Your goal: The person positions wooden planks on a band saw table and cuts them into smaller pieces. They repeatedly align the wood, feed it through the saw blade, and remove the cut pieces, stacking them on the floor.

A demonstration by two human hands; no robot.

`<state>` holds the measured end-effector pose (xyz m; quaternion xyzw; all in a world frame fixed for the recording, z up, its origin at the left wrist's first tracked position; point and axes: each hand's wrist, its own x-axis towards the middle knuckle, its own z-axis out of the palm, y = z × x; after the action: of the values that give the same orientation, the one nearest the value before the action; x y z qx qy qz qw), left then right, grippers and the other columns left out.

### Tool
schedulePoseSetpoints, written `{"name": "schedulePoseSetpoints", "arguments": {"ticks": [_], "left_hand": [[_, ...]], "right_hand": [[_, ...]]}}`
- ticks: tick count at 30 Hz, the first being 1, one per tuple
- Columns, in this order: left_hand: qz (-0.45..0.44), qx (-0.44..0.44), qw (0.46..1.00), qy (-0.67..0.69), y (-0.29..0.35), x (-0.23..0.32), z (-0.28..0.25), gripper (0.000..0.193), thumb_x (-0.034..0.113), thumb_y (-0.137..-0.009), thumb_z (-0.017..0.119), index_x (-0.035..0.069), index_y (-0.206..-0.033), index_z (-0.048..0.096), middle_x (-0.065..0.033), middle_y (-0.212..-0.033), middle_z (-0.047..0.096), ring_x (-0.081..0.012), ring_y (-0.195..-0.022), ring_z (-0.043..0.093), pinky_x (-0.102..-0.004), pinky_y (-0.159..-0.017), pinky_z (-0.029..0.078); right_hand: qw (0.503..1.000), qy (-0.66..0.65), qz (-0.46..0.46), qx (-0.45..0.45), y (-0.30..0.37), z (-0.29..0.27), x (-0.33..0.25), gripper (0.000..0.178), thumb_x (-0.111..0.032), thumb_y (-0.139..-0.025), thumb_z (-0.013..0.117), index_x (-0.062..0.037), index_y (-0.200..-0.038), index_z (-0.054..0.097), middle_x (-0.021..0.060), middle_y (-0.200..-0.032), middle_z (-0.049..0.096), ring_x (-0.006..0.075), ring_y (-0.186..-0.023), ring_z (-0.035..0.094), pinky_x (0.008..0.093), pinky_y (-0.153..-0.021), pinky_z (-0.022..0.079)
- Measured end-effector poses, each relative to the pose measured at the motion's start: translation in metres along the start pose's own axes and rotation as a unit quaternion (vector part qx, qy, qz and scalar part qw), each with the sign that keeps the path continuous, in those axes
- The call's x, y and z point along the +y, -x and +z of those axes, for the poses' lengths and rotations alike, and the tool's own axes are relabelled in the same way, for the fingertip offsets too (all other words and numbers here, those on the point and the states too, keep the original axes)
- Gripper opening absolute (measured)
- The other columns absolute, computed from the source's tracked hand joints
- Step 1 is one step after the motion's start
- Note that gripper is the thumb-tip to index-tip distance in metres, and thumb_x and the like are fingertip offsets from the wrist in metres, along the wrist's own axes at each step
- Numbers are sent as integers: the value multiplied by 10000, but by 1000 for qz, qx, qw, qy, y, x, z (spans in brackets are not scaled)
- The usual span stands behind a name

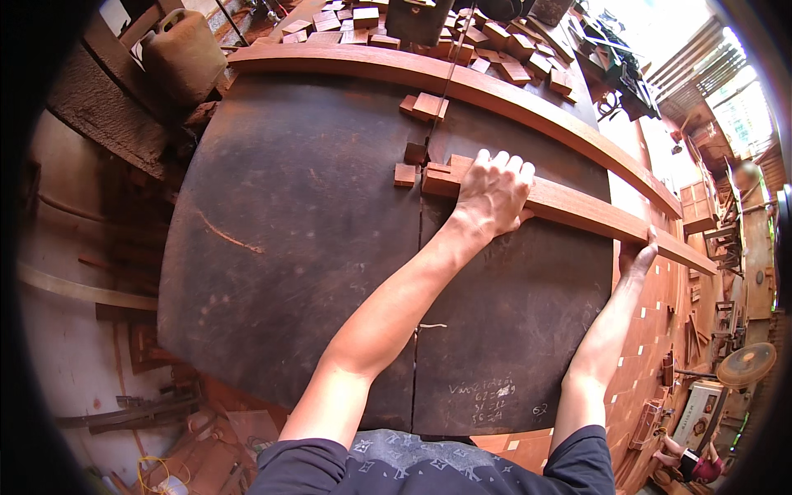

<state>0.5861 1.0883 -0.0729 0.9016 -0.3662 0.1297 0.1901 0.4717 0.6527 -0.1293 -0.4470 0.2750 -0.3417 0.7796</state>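
Observation:
A long reddish wooden beam (582,208) lies across the dark saw table (305,247), its notched left end beside the thin upright saw blade (450,78). My left hand (495,198) is closed over the beam a short way from that end, knuckles up. Farther right, my right hand (638,254) holds the same beam from its near side, past the table's right edge; some of its fingers are hidden beneath or behind the wood. Small cut wooden blocks (404,175) lie by the blade and the beam's end.
A long curved-looking wooden rail (511,97) runs across the table's far side. Behind it are piled several wooden blocks (516,70). A dusty jerrycan (186,58) stands at far left. At right are a round fan (745,365) and another person (697,466) low down.

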Motion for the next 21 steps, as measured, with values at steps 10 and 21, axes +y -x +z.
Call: {"name": "schedulePoseSetpoints", "arguments": {"ticks": [10, 21], "left_hand": [[3, 8, 1000, 0, -11, -12, 0, 559, 495, -774, 921, 110, -1120, 709, -59, -1070, 724, -233, -1077, 702, -402, -926, 511], [-2, -6, 1000, 16, -18, -15, 3, 571, 460, -746, 938, 110, -1132, 704, -72, -1104, 726, -225, -1116, 694, -409, -981, 497]], "right_hand": [[999, -8, -10, -44, 1, 7, 4, 488, -330, -1044, 601, -22, -1421, 572, 159, -1324, 690, 292, -1222, 693, 459, -1070, 586], [998, -15, -3, -56, -19, 0, 2, 572, -288, -1077, 570, 15, -1551, 468, 213, -1464, 629, 318, -1287, 672, 453, -1115, 579]]}}
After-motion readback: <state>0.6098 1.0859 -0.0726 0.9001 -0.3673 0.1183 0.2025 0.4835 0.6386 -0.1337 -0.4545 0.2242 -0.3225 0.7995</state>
